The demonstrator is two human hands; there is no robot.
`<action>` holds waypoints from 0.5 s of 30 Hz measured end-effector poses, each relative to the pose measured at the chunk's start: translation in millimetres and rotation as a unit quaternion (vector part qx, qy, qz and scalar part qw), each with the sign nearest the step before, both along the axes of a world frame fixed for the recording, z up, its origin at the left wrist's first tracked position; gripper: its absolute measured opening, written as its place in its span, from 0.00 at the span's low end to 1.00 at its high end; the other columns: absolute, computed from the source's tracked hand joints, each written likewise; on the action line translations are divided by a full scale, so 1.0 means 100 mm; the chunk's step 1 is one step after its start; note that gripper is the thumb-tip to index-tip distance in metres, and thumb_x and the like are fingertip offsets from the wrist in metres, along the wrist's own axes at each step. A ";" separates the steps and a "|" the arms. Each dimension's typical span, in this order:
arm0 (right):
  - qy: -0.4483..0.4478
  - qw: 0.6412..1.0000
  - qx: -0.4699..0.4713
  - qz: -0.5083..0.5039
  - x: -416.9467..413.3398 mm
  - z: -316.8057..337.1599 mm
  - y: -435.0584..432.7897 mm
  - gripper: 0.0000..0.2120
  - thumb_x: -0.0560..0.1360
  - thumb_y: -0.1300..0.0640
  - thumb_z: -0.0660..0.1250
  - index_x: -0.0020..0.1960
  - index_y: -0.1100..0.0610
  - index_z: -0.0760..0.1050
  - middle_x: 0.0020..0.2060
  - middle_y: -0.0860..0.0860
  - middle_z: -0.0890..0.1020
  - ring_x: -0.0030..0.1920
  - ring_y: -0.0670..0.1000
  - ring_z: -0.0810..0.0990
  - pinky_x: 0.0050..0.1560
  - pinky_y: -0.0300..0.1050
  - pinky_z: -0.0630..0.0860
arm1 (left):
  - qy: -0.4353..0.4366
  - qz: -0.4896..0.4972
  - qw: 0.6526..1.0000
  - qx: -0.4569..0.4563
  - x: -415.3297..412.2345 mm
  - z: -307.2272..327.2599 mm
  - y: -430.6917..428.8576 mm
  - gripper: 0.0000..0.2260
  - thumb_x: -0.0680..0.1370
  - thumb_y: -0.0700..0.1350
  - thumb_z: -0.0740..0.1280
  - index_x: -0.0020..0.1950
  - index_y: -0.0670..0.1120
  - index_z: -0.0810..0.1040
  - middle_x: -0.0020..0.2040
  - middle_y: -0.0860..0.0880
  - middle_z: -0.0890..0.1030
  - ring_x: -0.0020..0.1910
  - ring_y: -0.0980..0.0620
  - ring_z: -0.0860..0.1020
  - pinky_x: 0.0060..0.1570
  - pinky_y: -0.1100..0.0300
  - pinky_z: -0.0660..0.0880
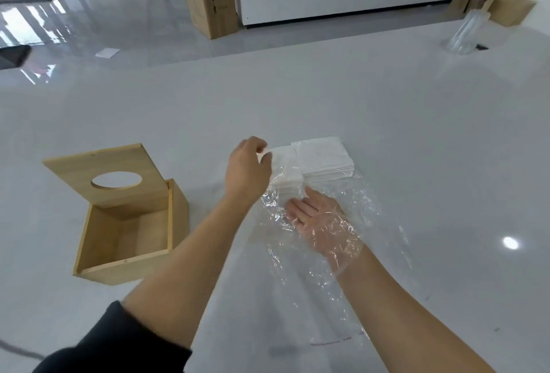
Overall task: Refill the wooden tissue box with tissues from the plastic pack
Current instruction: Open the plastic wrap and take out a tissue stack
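tissues (323, 154) white | tissue box (125, 224) light wood | plastic pack (342, 253) clear

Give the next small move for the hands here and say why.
Probably draw the white tissue stack fully clear of the clear plastic wrap. The left hand pinches the stack's far-left corner, the right hand lies inside the wrap with its fingers at the stack's near edge, and part of the stack looks covered by film. The open wooden tissue box sits empty to the left.
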State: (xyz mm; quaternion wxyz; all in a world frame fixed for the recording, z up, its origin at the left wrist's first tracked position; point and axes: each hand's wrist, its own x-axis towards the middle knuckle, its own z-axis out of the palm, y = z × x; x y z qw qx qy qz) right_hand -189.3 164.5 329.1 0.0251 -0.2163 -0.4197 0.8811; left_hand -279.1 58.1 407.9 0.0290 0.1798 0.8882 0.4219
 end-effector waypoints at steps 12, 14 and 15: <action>-0.205 0.972 -0.080 -0.085 -0.27 0.10 -0.12 0.21 0.78 0.55 0.59 0.30 0.59 0.79 0.38 0.54 0.74 0.36 0.52 0.74 0.40 0.46 0.72 | -0.182 -0.039 0.973 -0.138 -0.59 -0.39 -0.12 0.26 0.77 0.49 0.65 0.73 0.47 0.63 0.70 0.43 0.68 0.70 0.44 0.64 0.68 0.50 0.64; -0.208 0.975 -0.046 -0.062 -0.28 0.20 -0.14 0.13 0.77 0.54 0.61 0.36 0.57 0.75 0.38 0.52 0.73 0.35 0.50 0.73 0.37 0.43 0.72 | -0.167 -0.018 0.975 -0.144 -0.62 -0.38 -0.14 0.27 0.74 0.52 0.67 0.72 0.48 0.65 0.68 0.43 0.70 0.69 0.44 0.64 0.67 0.49 0.64; -0.204 0.977 -0.022 -0.051 -0.27 0.26 -0.14 0.11 0.78 0.54 0.60 0.39 0.57 0.73 0.37 0.51 0.73 0.35 0.49 0.72 0.35 0.41 0.71 | -0.167 -0.012 0.973 -0.157 -0.63 -0.36 -0.15 0.27 0.74 0.54 0.67 0.71 0.49 0.66 0.68 0.44 0.70 0.69 0.44 0.64 0.68 0.48 0.63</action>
